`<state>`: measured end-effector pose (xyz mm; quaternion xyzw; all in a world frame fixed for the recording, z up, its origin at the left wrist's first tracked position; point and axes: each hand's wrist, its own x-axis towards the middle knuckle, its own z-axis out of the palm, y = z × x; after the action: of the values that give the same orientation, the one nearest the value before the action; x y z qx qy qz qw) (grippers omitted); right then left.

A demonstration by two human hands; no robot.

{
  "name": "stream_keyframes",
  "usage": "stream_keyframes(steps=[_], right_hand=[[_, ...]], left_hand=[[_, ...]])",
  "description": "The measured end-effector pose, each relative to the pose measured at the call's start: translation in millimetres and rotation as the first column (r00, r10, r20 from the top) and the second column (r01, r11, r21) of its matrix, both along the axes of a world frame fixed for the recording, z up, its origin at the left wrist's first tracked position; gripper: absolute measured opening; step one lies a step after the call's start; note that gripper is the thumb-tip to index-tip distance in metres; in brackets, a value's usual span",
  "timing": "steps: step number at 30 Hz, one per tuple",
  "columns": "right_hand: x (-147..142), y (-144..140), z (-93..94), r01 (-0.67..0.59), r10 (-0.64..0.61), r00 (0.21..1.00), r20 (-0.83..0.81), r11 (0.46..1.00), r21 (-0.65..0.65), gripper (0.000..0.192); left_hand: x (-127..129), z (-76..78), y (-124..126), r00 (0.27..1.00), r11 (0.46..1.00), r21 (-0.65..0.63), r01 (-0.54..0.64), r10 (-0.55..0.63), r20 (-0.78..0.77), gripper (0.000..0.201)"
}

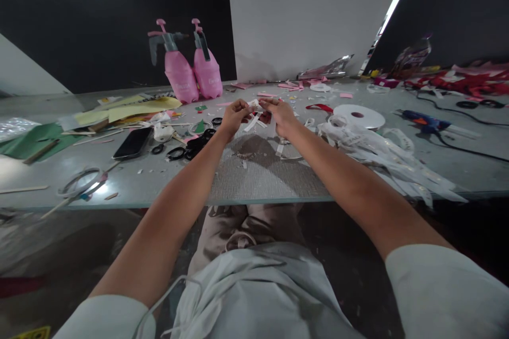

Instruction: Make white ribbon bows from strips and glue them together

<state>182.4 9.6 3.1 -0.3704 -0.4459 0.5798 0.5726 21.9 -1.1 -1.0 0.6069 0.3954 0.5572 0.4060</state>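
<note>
Both hands meet above the middle of the glass-topped table. My left hand [236, 116] pinches one side of a small white ribbon bow [254, 105], with white tails hanging below it. On the other side, my right hand [279, 112] has its fingers closed on the same ribbon. Their fingertips hide part of it, so the exact shape of the loops is hard to make out. Black-handled scissors [199, 143] lie just left of my left forearm. To the right of my right hand rest a roll of white ribbon [358, 115] and a heap of printed white ribbon strips [369, 148].
Two pink spray bottles [181, 77] stand at the back left. A black phone [133, 143], yellow paper [143, 108] and green paper [43, 143] lie on the left. A blue glue gun [423, 121] with a cord is on the right, before red material [469, 82].
</note>
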Motion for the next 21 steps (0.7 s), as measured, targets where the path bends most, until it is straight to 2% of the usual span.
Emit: stream_keyframes(steps=[5,12,14,18,21], right_hand=[[-0.8,2.8,-0.8,0.063,-0.064,0.998,0.023,0.997,0.051,0.021],[13.3,9.1,0.7,0.143,-0.153,0.986,0.072,0.982,0.127,0.027],[15.8,9.3,1.5,0.140,-0.148,0.987,0.061,0.982,0.124,0.026],[11.8,5.6,2.0,0.113,-0.117,0.993,0.028,0.988,0.109,0.026],[6.3,2.1,1.3,0.082,-0.089,0.995,0.048,0.988,0.132,0.026]], left_hand=[[1.8,2.0,-1.4,0.999,0.999,-0.006,-0.036,0.035,-0.039,0.033],[-9.0,5.3,1.9,0.991,0.991,0.002,-0.134,0.134,-0.029,0.028],[-10.7,4.2,2.6,0.994,0.995,-0.015,-0.102,0.101,-0.042,0.028],[-4.7,-1.4,1.3,0.986,0.998,-0.048,0.036,-0.043,-0.160,0.029],[1.5,-4.6,-0.5,0.978,0.999,0.012,0.039,-0.035,-0.207,0.025]])
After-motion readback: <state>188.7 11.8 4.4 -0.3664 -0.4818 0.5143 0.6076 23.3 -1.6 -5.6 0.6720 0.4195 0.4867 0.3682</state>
